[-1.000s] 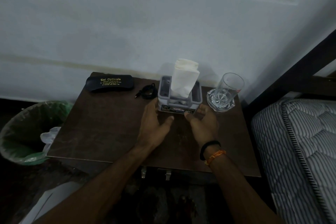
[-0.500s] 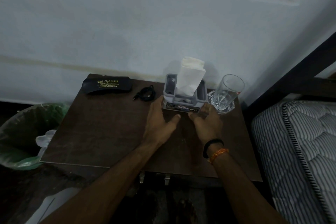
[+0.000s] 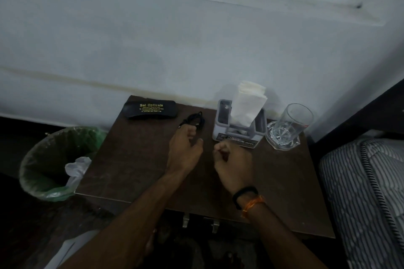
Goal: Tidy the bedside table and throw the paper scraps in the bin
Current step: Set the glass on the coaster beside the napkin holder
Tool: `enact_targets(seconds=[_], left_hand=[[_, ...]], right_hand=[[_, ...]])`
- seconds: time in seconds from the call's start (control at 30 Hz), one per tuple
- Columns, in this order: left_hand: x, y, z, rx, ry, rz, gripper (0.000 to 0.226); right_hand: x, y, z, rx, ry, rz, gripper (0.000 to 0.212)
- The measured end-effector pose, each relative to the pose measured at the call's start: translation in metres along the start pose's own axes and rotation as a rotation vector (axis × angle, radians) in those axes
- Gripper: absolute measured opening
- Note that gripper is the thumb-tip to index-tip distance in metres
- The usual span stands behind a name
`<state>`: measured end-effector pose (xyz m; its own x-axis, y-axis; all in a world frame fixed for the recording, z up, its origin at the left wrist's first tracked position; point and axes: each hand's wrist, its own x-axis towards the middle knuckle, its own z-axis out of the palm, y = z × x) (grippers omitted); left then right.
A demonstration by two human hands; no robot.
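While the dark wooden table (image 3: 135,159) occupies the centre of the frame, no loose paper scraps can be made out on its top. Bin (image 3: 54,159), lined with green plastic, stands on the floor just beside the table's left edge; a pale crumpled piece (image 3: 76,167) lies at its rim nearest the table. Left hand (image 3: 185,150) sits over the table centre, fingers curled, fingertips at or touching the coiled black cable (image 3: 194,119); whether the grip has closed on the cable cannot be told. Right hand (image 3: 235,161) is clenched in a loose fist in front of the grey tissue holder (image 3: 238,131), near it, grasping nothing visible. White tissues (image 3: 249,102) stand upright in the holder. Black spectacle case (image 3: 150,109) with gold lettering lies at the upper left corner of the table. Clear glass (image 3: 293,124) stands on a glass coaster (image 3: 282,141) just right of the holder. Striped mattress (image 3: 367,192) fills the lower right of the frame.
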<state>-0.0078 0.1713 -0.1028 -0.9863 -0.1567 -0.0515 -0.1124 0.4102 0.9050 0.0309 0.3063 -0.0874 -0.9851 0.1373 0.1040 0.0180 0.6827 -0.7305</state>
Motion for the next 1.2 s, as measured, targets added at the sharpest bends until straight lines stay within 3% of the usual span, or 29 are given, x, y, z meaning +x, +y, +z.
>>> enact_targets(seconds=[0.2,0.33,0.47,0.6,0.87,1.2], left_hand=[[0.022,-0.024,-0.052,0.217,0.13,0.154,0.024],[0.061,-0.039,-0.092,0.574,0.217,0.282,0.047],[0.099,-0.043,-0.129,0.751,0.104,0.243,0.076],[0.125,-0.044,-0.145,0.902,-0.083,0.267,0.077],[0.141,-0.035,-0.149,0.938,-0.225,0.306,0.069],[0.143,-0.037,-0.148,0.922,-0.224,0.312,0.069]], right_hand=[[0.014,-0.019,0.023,-0.257,-0.125,-0.196,0.011],[0.022,-0.025,0.03,-0.312,-0.142,-0.251,0.01],[0.028,-0.027,0.042,-0.358,-0.119,-0.321,0.02],[0.033,-0.03,0.056,-0.425,-0.099,-0.334,0.031],[0.045,-0.041,0.069,-0.486,-0.13,-0.281,0.047],[0.057,-0.039,0.078,-0.504,-0.241,-0.219,0.047]])
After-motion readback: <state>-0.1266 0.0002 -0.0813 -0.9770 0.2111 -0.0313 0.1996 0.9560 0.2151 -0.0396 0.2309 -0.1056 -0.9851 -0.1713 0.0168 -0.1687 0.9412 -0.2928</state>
